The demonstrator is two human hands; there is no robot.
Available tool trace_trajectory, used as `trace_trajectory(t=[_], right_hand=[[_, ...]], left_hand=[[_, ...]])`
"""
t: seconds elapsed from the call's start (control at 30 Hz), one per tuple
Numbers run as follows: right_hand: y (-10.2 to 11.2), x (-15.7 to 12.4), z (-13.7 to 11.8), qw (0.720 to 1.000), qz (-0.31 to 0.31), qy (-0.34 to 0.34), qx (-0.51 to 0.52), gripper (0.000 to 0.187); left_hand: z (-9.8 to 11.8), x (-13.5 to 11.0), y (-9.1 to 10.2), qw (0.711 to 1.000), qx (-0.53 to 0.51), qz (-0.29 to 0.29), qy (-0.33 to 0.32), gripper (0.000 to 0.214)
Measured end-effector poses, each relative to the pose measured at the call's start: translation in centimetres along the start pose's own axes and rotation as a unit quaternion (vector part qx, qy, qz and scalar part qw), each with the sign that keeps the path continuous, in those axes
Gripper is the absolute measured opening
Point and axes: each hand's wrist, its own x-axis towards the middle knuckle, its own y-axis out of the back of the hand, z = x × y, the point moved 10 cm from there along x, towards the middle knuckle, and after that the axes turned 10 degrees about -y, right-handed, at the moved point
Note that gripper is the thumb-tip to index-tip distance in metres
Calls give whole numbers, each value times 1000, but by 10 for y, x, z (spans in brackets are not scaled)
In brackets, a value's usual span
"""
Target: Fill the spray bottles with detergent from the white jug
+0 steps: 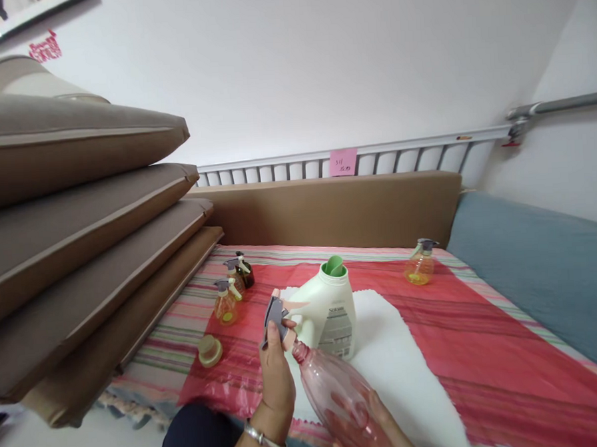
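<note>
My left hand (278, 378), wearing a silver bracelet, is closed around a grey and pink trigger spray head (277, 321). A translucent pink bottle (334, 388) lies tilted in my right hand (382, 422), whose fingers wrap its lower body. The bottle's threaded neck shows bare, right beside the spray head's collar; whether a tube runs between them I cannot tell. Just behind stands a large whitish detergent jug (338, 315) with a green spout in its uncapped mouth. A pale round cap (210, 351) rests on the red sheet to the left.
Several spray bottles (225, 304) stand at the left, and another spray bottle (419, 264) holding yellow liquid is at the right. A white cloth (384, 339) lies over the red plastic sheet (484, 334). Stacked brown cushions (94, 241) rise on the left; a blue-grey cushion (540, 257) borders the right.
</note>
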Motion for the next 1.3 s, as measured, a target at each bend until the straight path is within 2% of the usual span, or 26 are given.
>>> trace_trajectory(t=[0.1, 0.17, 0.23, 0.33, 0.47, 0.6, 0.73, 0.87, 1.0, 1.13, 1.3], right_hand=[[3, 0, -3, 1000, 2, 6, 4, 66], [7, 0, -5, 1000, 24, 5, -6, 70], [8, 0, -6, 999, 36, 4, -20, 69], [0, 0, -4, 1000, 12, 7, -27, 66], [-7, 1, 4, 1000, -3, 5, -5, 65], [-14, -1, 12, 1000, -12, 9, 22, 49], [-22, -6, 17, 998, -29, 11, 49, 43], [-28, -8, 18, 998, -49, 9, 47, 42], [-26, -5, 23, 997, -42, -11, 60, 41], [-25, -3, 32, 997, -44, -46, 53, 40], [-25, 0, 44, 995, -53, -85, 11, 50]], left_hand=[[16, 11, 4, 998, -11, 23, -61, 40], [28, 20, 5, 996, -23, 24, -86, 38], [37, 28, -1, 996, -13, -5, -89, 36], [43, 31, -16, 995, 10, -80, -67, 36], [32, 19, -30, 986, 46, -157, -20, 38], [20, 12, -26, 982, 112, -151, -31, 44], [17, 9, -24, 983, 110, -139, -34, 45], [21, 3, -26, 985, 103, -129, -38, 47], [23, -3, -27, 990, 76, -119, -32, 44], [25, -10, -33, 987, 72, -140, -29, 42], [27, -15, -35, 982, 94, -161, -42, 46]])
